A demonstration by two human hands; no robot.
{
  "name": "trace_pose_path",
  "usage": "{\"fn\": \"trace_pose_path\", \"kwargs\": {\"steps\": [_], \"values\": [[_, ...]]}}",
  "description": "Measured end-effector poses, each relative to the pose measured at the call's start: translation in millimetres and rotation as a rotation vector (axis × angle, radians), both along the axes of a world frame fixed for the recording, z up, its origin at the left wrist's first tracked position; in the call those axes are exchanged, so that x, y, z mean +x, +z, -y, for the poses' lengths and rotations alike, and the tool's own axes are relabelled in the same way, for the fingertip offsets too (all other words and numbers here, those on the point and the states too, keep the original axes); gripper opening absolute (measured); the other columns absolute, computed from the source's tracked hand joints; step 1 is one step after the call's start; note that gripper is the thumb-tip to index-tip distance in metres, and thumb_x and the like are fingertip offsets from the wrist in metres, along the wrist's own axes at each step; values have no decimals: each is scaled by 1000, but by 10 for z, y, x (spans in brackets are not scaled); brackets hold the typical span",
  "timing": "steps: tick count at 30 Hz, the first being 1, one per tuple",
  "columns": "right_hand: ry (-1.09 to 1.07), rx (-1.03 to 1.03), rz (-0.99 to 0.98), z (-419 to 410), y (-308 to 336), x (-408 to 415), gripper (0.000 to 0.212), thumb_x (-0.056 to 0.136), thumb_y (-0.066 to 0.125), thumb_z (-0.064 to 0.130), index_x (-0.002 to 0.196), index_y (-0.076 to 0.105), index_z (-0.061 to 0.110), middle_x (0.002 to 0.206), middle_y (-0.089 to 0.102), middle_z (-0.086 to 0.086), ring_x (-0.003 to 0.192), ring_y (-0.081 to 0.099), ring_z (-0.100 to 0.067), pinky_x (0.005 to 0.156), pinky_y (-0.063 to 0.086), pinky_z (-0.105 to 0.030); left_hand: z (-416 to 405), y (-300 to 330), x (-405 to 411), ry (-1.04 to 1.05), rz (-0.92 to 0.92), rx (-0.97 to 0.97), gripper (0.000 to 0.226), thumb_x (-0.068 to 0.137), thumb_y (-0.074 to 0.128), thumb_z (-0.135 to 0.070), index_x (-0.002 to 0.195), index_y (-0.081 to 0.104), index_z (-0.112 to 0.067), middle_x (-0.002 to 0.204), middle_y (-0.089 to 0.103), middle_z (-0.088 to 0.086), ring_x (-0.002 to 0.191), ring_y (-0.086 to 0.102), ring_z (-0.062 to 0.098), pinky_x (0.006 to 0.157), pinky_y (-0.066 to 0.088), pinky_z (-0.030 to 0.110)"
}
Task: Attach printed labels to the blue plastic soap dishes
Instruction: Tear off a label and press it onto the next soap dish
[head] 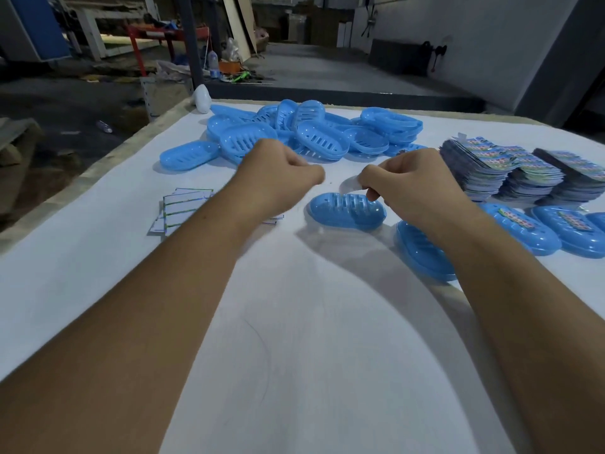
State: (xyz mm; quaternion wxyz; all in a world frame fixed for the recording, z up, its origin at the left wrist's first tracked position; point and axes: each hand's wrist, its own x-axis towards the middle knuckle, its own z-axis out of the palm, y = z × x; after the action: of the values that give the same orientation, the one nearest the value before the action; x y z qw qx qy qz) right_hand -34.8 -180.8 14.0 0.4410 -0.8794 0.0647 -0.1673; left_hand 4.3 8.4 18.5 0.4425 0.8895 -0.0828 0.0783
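Both forearms reach out from the near edge over the white table, bare and nearly straight, converging toward the middle. The left hand is curled into a loose fist with the knuckles up, hovering above the cloth; whether anything is pinched inside it cannot be told. The right hand is bent at the wrist with the fingers curled down, and its fingertips pinch a small pale tab that sticks out to the left, just above a single blue soap dish. That dish lies slotted side up in the middle of the table, just below the right fingertips; contact between them is not clear. Another dish lies just beside it on the near right, partly under the right forearm. A loose heap of blue dishes sits at the far side of the table. On the right stand stacks of printed labels, and nearer than these are dishes with labels already on them. A fan of white sheets with green edges lies on the left, partly hidden by the left forearm.
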Motion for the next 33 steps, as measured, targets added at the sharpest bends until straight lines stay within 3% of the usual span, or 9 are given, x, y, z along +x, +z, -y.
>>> {"fn": "trace_pose_path", "kwargs": {"steps": [7, 10, 13, 15, 20, 22, 26, 30, 33], "values": [[50, -54, 53, -36, 5, -38, 27, 77, 71, 27, 56, 70, 11, 34, 34, 11, 32, 24, -8, 33, 23, -14, 215, -82, -132, -156, -124, -175, 26, 77, 78, -42, 84, 80, -17, 68, 63, 0, 63, 49, 7, 59, 39, 21], [65, -54, 65, -35, 6, -39, 27, 78, 71, 25, 56, 71, 9, 34, 34, 11, 32, 25, -8, 33, 23, -13, 220, -99, -146, -168, -154, -204, 26, 76, 80, -43, 85, 80, -18, 74, 62, -4, 69, 49, 7, 63, 40, 22], [84, -59, 67, -24, 1, -34, 27, 81, 71, 24, 60, 72, 7, 34, 38, 11, 32, 27, -8, 33, 24, -13, 223, -103, -150, -156, -158, -213, 23, 78, 80, -41, 83, 81, -19, 84, 74, 6, 73, 53, 11, 64, 41, 22], [110, -64, 65, -22, -4, -34, 27, 84, 71, 24, 62, 73, 9, 36, 41, 11, 33, 28, -8, 34, 25, -14, 220, -101, -136, -130, -155, -212, 18, 78, 81, -41, 78, 81, -24, 90, 77, 2, 74, 59, 4, 62, 42, 20], [189, -17, 62, -40, 7, -46, 34, 92, 63, 29, 67, 77, 11, 57, 63, -8, 53, 42, -16, 50, 37, -27, 191, -124, -107, -121, -130, -210, 28, 74, 83, -52, 75, 80, -24, 77, 75, -13, 62, 60, -10, 59, 41, 15], [215, 37, 53, -53, 12, -47, 36, 94, 57, 27, 72, 77, 7, 63, 70, -5, 58, 45, -19, 55, 40, -33, 177, -137, -106, -117, -115, -215, 34, 71, 84, -56, 77, 80, -22, 75, 74, -15, 63, 60, -15, 60, 40, 16], [240, 97, 11, -57, 9, -26, 36, 95, 51, 24, 77, 82, 16, 68, 73, -3, 57, 48, -10, 49, 41, -20, 166, -147, -76, -87, -96, -192, 22, 80, 79, -44, 79, 80, -21, 67, 72, -5, 48, 53, -5, 50, 43, 13], [13, 11, 36, 42, -20, 38, 31, 87, 60, 31, 67, 78, 15, 52, 62, 0, 47, 41, -9, 41, 34, -19, 175, -152, -64, -83, -75, -139, 21, 83, 72, -34, 78, 77, -14, 45, 43, -12, 38, 37, 3, 33, 27, 10], [-68, -32, 54, 142, -23, 60, 29, 83, 69, 34, 68, 76, 10, 56, 62, -9, 42, 37, -8, 37, 33, -14, 169, -162, -42, -116, -51, -103, 23, 88, 70, -31, 82, 77, -9, 52, 49, -6, 39, 35, 5, 34, 27, 11]]}}
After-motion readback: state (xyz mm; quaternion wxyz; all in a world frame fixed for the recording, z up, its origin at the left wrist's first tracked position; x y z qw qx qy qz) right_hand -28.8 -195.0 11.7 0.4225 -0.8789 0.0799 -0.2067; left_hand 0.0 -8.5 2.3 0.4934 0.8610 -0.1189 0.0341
